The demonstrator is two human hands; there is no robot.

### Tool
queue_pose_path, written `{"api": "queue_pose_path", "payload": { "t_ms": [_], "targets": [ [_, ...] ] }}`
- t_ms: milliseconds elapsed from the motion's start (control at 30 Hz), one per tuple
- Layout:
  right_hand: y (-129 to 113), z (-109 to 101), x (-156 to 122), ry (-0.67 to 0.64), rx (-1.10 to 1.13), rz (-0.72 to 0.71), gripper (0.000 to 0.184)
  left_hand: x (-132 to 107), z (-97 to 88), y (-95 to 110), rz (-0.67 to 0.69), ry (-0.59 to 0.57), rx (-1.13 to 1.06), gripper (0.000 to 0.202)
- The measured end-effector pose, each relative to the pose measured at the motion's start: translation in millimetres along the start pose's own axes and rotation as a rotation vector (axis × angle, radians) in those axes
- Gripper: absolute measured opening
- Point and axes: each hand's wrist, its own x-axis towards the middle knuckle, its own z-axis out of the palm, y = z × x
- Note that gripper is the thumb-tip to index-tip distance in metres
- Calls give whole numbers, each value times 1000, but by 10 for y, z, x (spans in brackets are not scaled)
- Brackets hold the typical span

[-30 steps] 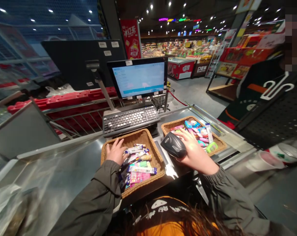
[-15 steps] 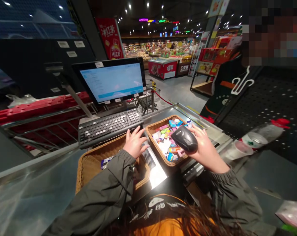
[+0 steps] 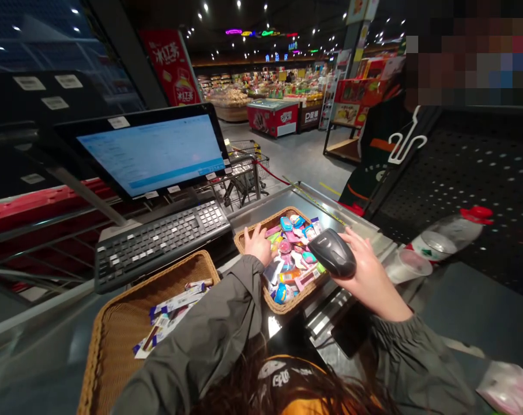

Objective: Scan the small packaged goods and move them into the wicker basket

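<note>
My right hand (image 3: pixel 365 271) is closed around a black barcode scanner (image 3: pixel 333 252), held just above the near right edge of the right wicker basket (image 3: pixel 256 229). That basket holds several small colourful sweets and packets (image 3: pixel 292 253). My left hand (image 3: pixel 258 244) reaches across into the same basket's left side, fingers curled down among the packets; what it grips, if anything, is hidden. The left wicker basket (image 3: pixel 114 323) sits nearer me with several long wrapped bars (image 3: pixel 170 314) inside.
A keyboard (image 3: pixel 157 242) and a lit till screen (image 3: pixel 153 153) stand behind the baskets on the steel counter (image 3: pixel 287 202). A tipped plastic bottle with red cap (image 3: pixel 447 233) and a cup (image 3: pixel 406 265) lie at right. A person in dark clothing (image 3: pixel 386 150) stands beyond.
My left hand has moved from the left basket, past the keyboard edge, into the right basket. My right hand kept hold of the scanner. The view has swung to the right.
</note>
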Motion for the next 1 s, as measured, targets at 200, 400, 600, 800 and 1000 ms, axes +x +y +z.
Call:
{"api": "queue_pose_path", "payload": {
  "t_ms": [200,400,600,800,1000],
  "targets": [
    [155,56,104,-35,43,8,45,246,176,126,-40,-62,78,24],
    [318,95,203,-67,71,2,46,318,144,-14,-101,-4,19,17],
    [402,125,278,-43,93,13,46,103,-323,-440,-146,22,-75,15],
    [254,227,366,-66,97,-62,50,-411,-847,-753,-100,219,-93,20],
    [-162,362,477,-138,60,-234,53,-978,-1164,-834,-95,411,72,16]
  ]
}}
